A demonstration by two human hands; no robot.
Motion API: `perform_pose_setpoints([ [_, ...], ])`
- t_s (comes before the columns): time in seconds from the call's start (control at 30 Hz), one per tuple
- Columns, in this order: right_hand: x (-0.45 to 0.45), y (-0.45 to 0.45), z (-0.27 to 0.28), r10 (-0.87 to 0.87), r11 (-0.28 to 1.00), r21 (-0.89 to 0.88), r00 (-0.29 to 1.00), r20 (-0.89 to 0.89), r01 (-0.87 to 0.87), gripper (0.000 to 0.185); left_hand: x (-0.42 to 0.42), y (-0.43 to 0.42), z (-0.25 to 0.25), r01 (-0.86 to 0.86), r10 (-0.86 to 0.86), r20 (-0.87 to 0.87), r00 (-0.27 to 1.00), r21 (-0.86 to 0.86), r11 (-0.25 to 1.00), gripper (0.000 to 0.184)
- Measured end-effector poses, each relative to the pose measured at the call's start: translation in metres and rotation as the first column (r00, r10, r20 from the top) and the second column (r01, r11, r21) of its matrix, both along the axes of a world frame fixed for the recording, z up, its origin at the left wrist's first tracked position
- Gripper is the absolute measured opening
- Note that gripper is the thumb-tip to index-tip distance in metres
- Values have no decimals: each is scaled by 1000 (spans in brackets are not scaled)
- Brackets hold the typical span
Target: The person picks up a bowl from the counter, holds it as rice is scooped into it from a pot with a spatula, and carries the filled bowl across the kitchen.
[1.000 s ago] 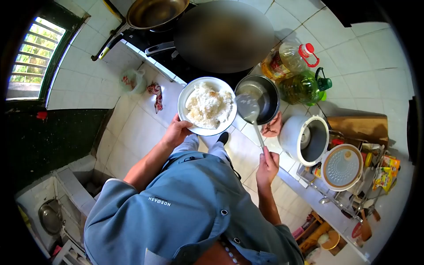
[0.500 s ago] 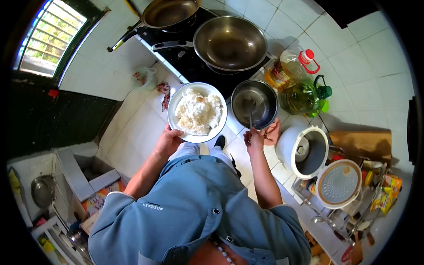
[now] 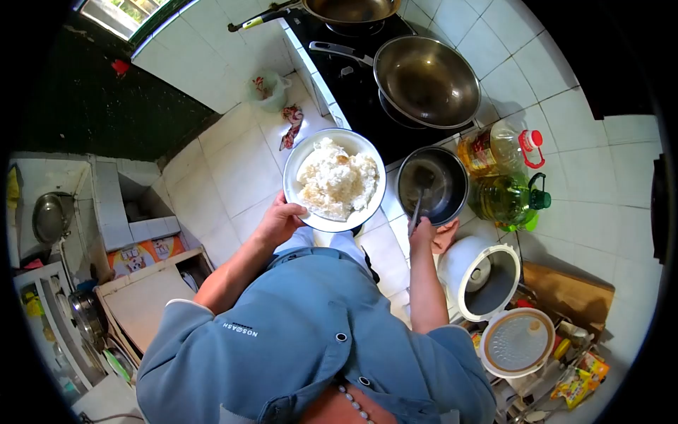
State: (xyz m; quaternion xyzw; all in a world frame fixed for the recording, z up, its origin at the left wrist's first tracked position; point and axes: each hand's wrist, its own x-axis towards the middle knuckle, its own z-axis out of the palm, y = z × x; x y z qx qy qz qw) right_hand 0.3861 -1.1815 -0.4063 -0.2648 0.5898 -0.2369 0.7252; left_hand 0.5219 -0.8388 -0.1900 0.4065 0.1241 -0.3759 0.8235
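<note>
My left hand (image 3: pixel 281 218) is closed on the rim of a white bowl (image 3: pixel 292 177), its thumb over the near left edge. Cooked white rice (image 3: pixel 337 178) is heaped in the bowl, in front of my body. In my right hand (image 3: pixel 423 232) is the handle of a spoon (image 3: pixel 418 200), whose dark head reaches down into a metal pot (image 3: pixel 460 185). The pot stands on the counter just right of the bowl, and a little cloudy liquid seems to cover its bottom. A pinkish cloth (image 3: pixel 445 237) lies beside my right hand.
Behind the pot is a black cooktop (image 3: pixel 346 92) with a large frying pan (image 3: pixel 427 81) and a second pan (image 3: pixel 351 10). Oil bottles (image 3: pixel 498 152) stand to the right. An open rice cooker (image 3: pixel 462 272) sits nearer me. A small bin (image 3: pixel 267 92) is on the floor.
The view has turned, so the stove and pot appear further right. The spoon handle is tilted differently in the pot. My left hand keeps its hold on the rice bowl.
</note>
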Motion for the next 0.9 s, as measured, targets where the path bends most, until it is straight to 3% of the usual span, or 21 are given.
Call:
perform_pose_setpoints([
  [0.1, -13, 18, 22, 5, 999, -47, 999, -49, -7, 34, -4, 18, 5, -26, 26, 9, 1000, -9, 1000, 61],
  [0.2, -20, 51, 68, 164, 977, -107, 971, -173, -184, 27, -7, 45, 0, -77, 77, -12, 997, -34, 996, 60],
  [0.23, -21, 67, 83, 215, 958, -159, 963, -162, -240, 11, -8, 57, -1, -95, 94, -20, 995, -48, 994, 60],
  [0.3, -32, 88, 83, 260, 951, -135, 957, -130, -276, 23, -8, 81, 2, -136, 135, -18, 991, -67, 988, 61],
  [0.37, -35, 119, 94, 248, 945, -170, 953, -176, -278, 7, -8, 112, 6, -176, 175, -17, 984, -87, 981, 61],
  [0.63, 3, 251, 128, 413, 908, 39, 879, -238, -416, 8, -1, 267, 26, -289, 291, 81, 953, -35, 957, 59],
  [0.7, 24, 275, 128, 516, 856, 141, 837, -183, -497, 10, -5, 300, 26, -359, 361, 60, 931, -31, 933, 58],
  [0.77, 49, 301, 132, 590, 807, 137, 778, -216, -574, 13, -10, 330, 35, -430, 433, 106, 895, -47, 901, 60],
  [0.83, 75, 331, 140, 630, 765, 47, 733, -254, -642, 11, -17, 359, 36, -500, 504, 64, 862, -70, 863, 60],
  [0.9, 104, 340, 128, 718, 641, -42, 618, -320, -766, 9, -19, 377, 39, -569, 570, 11, 822, -43, 821, 60],
])
